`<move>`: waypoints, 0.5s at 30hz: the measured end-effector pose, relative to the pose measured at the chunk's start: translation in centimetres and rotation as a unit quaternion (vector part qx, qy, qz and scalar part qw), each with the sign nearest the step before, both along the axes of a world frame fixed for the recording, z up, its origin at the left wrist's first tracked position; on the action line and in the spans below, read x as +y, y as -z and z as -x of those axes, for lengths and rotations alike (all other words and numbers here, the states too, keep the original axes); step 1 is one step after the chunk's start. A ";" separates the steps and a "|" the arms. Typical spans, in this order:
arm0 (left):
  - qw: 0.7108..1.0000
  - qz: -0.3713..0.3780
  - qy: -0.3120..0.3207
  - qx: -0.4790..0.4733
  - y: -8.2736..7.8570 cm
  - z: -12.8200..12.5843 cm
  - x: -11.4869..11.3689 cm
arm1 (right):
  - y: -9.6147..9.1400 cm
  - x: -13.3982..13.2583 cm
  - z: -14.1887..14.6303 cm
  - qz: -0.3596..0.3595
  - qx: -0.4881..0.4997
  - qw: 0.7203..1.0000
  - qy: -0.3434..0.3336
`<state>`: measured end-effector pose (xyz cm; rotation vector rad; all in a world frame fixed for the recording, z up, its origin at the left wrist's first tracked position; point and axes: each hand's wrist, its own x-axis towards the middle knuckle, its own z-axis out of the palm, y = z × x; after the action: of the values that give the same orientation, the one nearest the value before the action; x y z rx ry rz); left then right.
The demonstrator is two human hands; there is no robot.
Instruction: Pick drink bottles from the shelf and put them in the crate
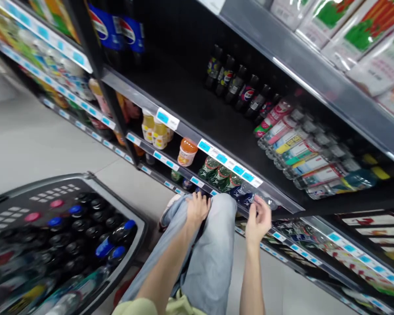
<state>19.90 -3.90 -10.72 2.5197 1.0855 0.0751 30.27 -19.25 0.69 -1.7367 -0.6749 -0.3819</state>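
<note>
My left hand (pixel 198 208) lies over the knee of my light blue jeans (pixel 213 245), fingers spread downward and holding nothing. In front of the low shelf's edge is my right hand (pixel 259 218), thumb and fingers loosely bent and apart, with no object visible between them. Closest to it are clear bottles with dark blue labels (pixel 241 192); whether the fingertips touch one, I cannot tell. Left of those bottles stand green bottles (pixel 219 175), then an orange drink bottle (pixel 187 152) and pale yellow bottles (pixel 158 132).
At left stands a grey basket (pixel 141 218) with several dark bottles (pixel 85 227). On the shelf above are small Pepsi bottles (pixel 246 94), clear labelled bottles (pixel 302 148) and large blue-labelled Pepsi bottles (pixel 131 33). A shelf edge with price tags (pixel 230 164) runs diagonally above my hands.
</note>
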 end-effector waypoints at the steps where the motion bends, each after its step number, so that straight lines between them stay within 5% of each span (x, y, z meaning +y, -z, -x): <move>1: 1.000 -0.001 0.009 0.010 0.0 -0.1 0.0 | -1.4 -0.3 -1.2 -0.026 -0.011 0.999 0.032; 7: 0.999 -0.009 0.004 0.034 -0.6 0.2 1.0 | -7.5 -0.9 -8.3 -0.031 -0.102 0.983 0.150; 15: 0.999 0.001 0.021 0.049 -0.9 0.2 1.4 | -9.8 -0.9 -16.3 0.018 -0.099 0.968 0.230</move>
<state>19.73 -2.48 -9.83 2.5669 1.0695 -0.0604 46.55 -20.10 10.46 -1.9012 -0.4108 -0.8773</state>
